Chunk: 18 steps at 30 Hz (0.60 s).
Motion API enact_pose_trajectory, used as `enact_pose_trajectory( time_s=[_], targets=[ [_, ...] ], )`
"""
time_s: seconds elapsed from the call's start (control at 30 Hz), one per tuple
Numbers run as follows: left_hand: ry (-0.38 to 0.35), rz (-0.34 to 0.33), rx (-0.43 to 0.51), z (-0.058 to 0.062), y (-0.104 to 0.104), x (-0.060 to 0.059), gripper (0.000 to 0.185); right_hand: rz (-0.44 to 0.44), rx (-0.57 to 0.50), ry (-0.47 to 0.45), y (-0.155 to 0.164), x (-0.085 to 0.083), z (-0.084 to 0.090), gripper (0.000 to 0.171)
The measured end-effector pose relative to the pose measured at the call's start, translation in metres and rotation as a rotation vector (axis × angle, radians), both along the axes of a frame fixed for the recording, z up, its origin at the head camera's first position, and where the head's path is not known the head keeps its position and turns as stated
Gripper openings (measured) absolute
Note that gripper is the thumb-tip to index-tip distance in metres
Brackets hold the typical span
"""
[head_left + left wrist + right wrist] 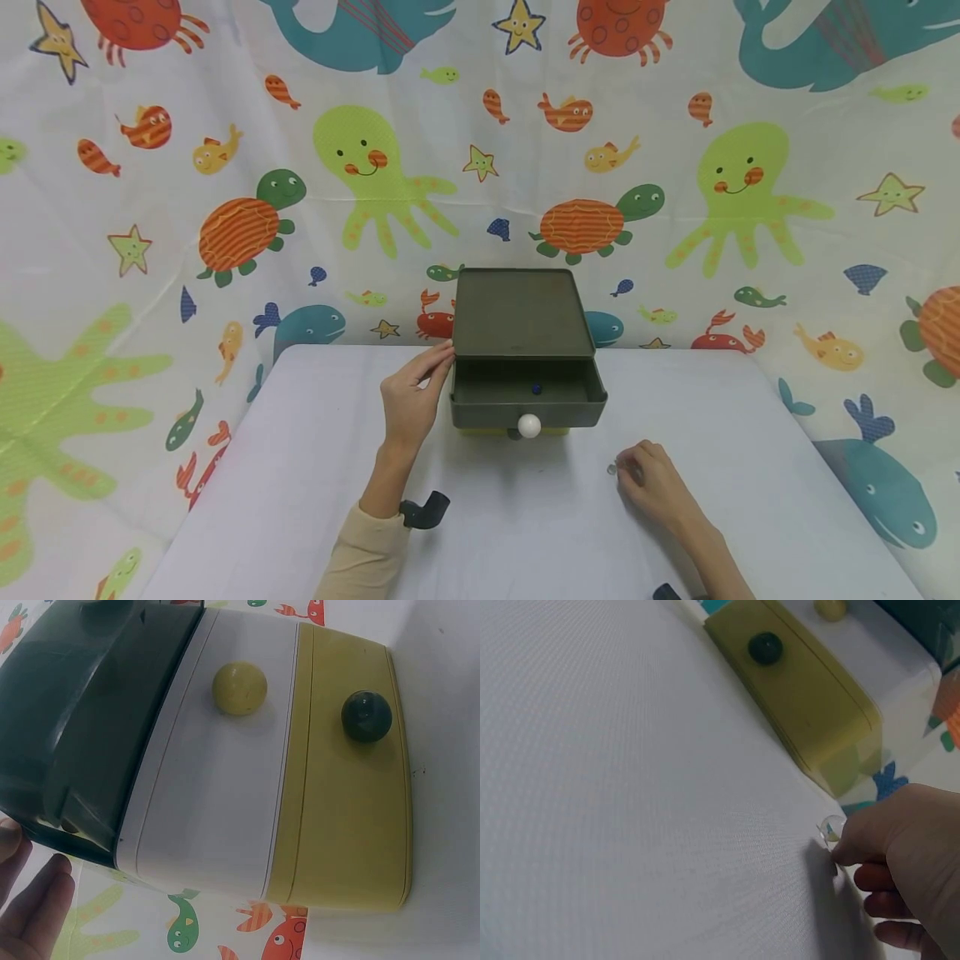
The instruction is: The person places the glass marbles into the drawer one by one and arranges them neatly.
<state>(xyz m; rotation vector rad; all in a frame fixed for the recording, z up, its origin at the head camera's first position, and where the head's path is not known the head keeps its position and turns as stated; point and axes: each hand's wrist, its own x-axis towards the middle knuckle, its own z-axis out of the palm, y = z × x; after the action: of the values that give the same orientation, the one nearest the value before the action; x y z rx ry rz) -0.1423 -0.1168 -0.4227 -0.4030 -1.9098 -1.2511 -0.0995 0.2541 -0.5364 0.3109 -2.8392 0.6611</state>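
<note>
A small drawer chest [517,312] with a dark green top stands at the middle back of the table. Its top drawer [525,408], with a white knob [529,426], is pulled out, and a blue marble [536,388] lies inside. My left hand [420,379] rests with straight fingers against the chest's left side; its fingers [34,907] show beside the dark drawer [82,712]. Below are a white drawer [217,772] and a yellow drawer [345,795], both pushed in. My right hand [626,468] pinches a clear marble [829,827] on the cloth, right of the chest.
The table [525,533] wears a white cloth, with edges falling away left and right. A sea-creature curtain [150,208] hangs close behind and around. A black camera mount [423,510] sits at my left wrist.
</note>
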Motion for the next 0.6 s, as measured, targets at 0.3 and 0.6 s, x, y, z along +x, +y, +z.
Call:
enact_pose_trajectory(
  time_s=[0.3, 0.6],
  targets=[
    [0.014, 0.001, 0.000, -0.0009, 0.0001, -0.0012, 0.019, 0.000, 0.005, -0.004, 0.0015, -0.0004, 0.0012, 0.013],
    [-0.001, -0.007, 0.011, -0.0015, 0.0000, -0.0015, 0.019, 0.013, -0.017, 0.019, 0.0051, -0.0014, 0.0046, 0.011]
  ],
)
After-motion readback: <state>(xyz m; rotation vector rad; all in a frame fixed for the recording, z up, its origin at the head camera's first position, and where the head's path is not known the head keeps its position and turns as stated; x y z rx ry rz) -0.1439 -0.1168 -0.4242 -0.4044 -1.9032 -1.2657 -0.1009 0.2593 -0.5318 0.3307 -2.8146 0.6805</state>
